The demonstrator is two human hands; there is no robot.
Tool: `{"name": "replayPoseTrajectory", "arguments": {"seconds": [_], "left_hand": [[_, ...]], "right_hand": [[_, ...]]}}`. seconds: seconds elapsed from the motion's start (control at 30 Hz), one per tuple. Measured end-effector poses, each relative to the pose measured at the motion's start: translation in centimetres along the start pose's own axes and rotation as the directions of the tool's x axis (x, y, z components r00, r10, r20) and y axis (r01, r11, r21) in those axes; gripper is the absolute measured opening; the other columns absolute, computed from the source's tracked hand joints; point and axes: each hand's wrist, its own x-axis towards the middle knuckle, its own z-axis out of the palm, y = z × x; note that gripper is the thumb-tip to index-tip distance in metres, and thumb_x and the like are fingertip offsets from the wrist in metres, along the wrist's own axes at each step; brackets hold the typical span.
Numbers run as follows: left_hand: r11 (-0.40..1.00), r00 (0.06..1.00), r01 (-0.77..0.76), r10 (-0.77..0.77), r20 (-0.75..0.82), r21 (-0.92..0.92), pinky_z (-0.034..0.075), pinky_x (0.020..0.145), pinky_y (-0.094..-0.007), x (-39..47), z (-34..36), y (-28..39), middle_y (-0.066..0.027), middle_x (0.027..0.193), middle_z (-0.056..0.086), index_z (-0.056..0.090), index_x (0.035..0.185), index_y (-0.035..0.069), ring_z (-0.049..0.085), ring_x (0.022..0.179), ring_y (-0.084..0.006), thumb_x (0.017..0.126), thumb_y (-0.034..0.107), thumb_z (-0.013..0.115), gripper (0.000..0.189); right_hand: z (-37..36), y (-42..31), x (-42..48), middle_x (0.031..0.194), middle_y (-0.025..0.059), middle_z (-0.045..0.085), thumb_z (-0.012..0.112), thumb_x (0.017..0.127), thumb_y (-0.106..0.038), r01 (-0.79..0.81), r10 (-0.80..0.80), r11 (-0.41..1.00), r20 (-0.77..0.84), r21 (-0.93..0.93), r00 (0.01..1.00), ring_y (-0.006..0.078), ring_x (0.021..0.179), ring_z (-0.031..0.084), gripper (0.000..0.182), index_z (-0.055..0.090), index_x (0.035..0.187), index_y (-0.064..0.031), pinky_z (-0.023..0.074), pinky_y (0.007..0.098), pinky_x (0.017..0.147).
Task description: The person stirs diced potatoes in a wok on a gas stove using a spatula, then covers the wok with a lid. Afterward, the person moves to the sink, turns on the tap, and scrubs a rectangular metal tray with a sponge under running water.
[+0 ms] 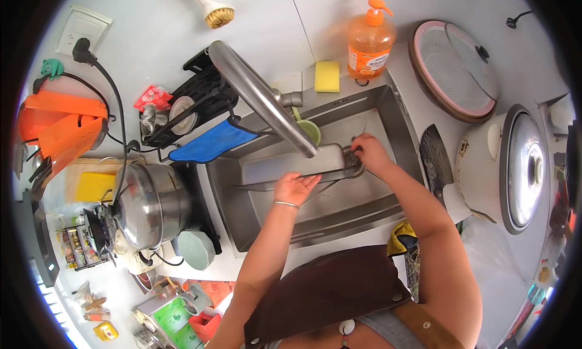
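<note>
My left hand [298, 188], with a bangle at the wrist, supports the near edge of a flat dark metal piece [268, 185] tilted over the stainless steel sink [227, 212]. My right hand [369, 152] has its fingers closed on a small dark thing near the drain fitting [352, 163]; what it is cannot be made out. Behind the dark piece lies a pale rectangular tray [291, 163]. A green cup [310, 130] sits at the sink's back side. The steel faucet spout [263, 99] arches over the tray.
A yellow sponge [327, 76] and an orange soap bottle [372, 44] stand behind the sink. Right of it lies a cleaver [436, 158] beside a white rice cooker [477, 167]. On the left are a blue cloth [211, 142], a steel pot [150, 203] and a pale green bowl [196, 250].
</note>
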Motion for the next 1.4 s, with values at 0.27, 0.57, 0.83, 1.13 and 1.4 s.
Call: {"name": "replayPoseTrajectory", "arguments": {"seconds": [0.27,0.57,0.83,1.13,1.4], "left_hand": [[0.986,0.98,0.089,-0.113,0.166,0.143,0.037,0.105,-0.0564,1.0,0.6,-3.0,-0.0228,0.123,0.053,0.047,0.12,0.001,0.048,0.119,-0.0427,0.096,0.028,0.047,0.037],[0.999,0.997,-0.019,0.022,0.073,-0.043,0.034,0.106,-0.0576,0.2,1.4,-2.5,-0.0198,0.134,0.045,0.04,0.132,0.001,0.041,0.128,-0.0389,0.095,0.05,0.041,0.062],[0.983,0.999,0.004,-0.01,0.033,0.183,0.044,0.096,-0.0586,1.2,-0.8,-1.6,-0.0182,0.119,0.056,0.05,0.114,0.002,0.055,0.112,-0.0386,0.09,0.018,0.051,0.028],[0.957,0.971,-0.239,0.239,-0.021,-0.165,0.06,0.068,-0.0369,-3.7,0.8,0.9,-0.0124,0.081,0.068,0.061,0.089,-0.001,0.067,0.066,-0.0267,0.083,0.009,0.055,0.014],[0.992,0.939,-0.084,0.11,0.324,-0.094,0.052,0.086,-0.044,-5.4,7.5,-2.3,-0.0152,0.1,0.064,0.059,0.099,-0.002,0.062,0.092,-0.028,0.087,0.026,0.047,0.033]], "right_hand": [[2.0,-6.9,0.6,0.091,0.0105,0.059,0.067,0.062,0.003,0.512,-0.515,0.857,0.067,0.062,0.855,0.0325,0.089,0.056,0.021,0.061,0.08,-0.0061,0.0465,0.0399,0.079],[-0.1,-4.9,1.7,0.09,0.0068,0.06,0.065,0.067,-0.005,0.56,-0.562,0.826,0.172,0.064,0.809,0.0286,0.086,0.055,0.007,0.063,0.071,-0.0101,0.0461,0.0379,0.078],[0.8,-9.4,0.1,0.094,0.0058,0.06,0.064,0.066,-0.002,0.617,-0.594,0.787,0.261,-0.007,0.761,0.0278,0.094,0.054,0.01,0.064,0.073,-0.0085,0.0462,0.0378,0.079],[-6.1,-7.1,-0.7,0.107,0.0077,0.059,0.067,0.07,0.009,0.105,-0.181,0.877,0.12,0.47,0.976,0.0239,0.1,0.057,0.025,0.068,0.09,-0.0045,0.0461,0.0311,0.086],[-4.6,-12.9,-1.3,0.117,0.0075,0.056,0.066,0.071,0.011,0.417,-0.398,0.789,-0.142,0.45,0.906,0.022,0.111,0.054,0.029,0.068,0.095,-0.0053,0.0458,0.0319,0.09]]}}
